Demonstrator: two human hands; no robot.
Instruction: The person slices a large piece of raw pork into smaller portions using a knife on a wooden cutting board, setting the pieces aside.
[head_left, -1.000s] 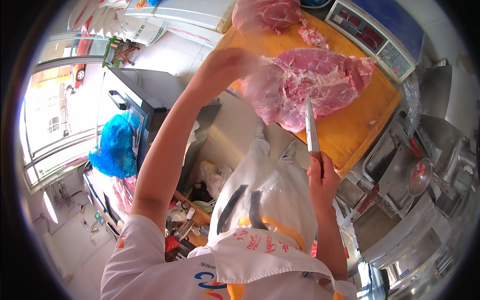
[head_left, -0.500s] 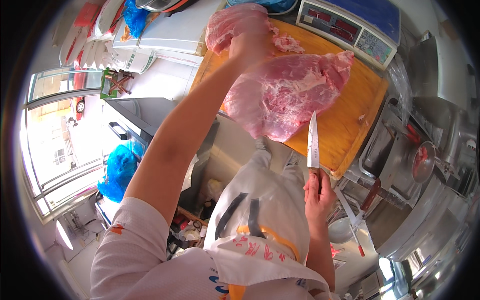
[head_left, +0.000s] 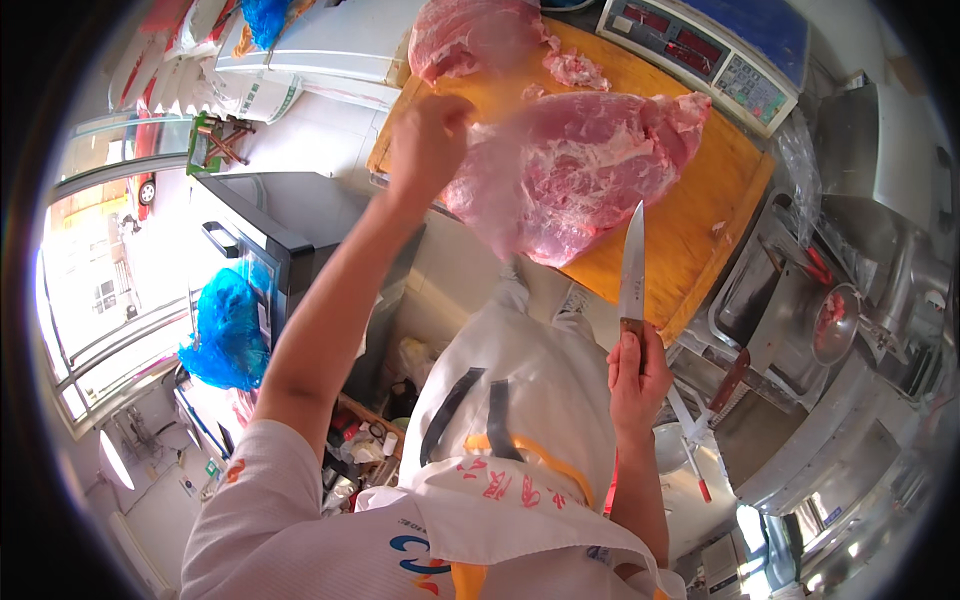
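Observation:
My right hand (head_left: 637, 372) is closed round the handle of a long knife (head_left: 633, 265), blade pointing away from me beside the lower right of a large raw meat piece (head_left: 590, 160). That piece lies on a yellow cutting board (head_left: 715, 230). My left hand (head_left: 432, 140) is raised at the board's left, beside the large piece, fingers curled; what they hold, if anything, I cannot make out. A second meat piece (head_left: 450, 35) lies at the back left, with smaller scraps (head_left: 575, 70) beside it. A blurred patch in the picture veils part of the meat.
A scale (head_left: 690, 55) stands behind the board. Steel trays (head_left: 760, 300), a bowl with red meat bits (head_left: 830, 325) and a wooden-handled tool (head_left: 730, 380) are at the right. A dark-framed cabinet (head_left: 280, 250) with a blue plastic bag (head_left: 225, 330) stands at the left.
My left hand went up toward the back meat piece, then came back down and left to beside the large piece. My right hand still holds the knife, pointed away from me.

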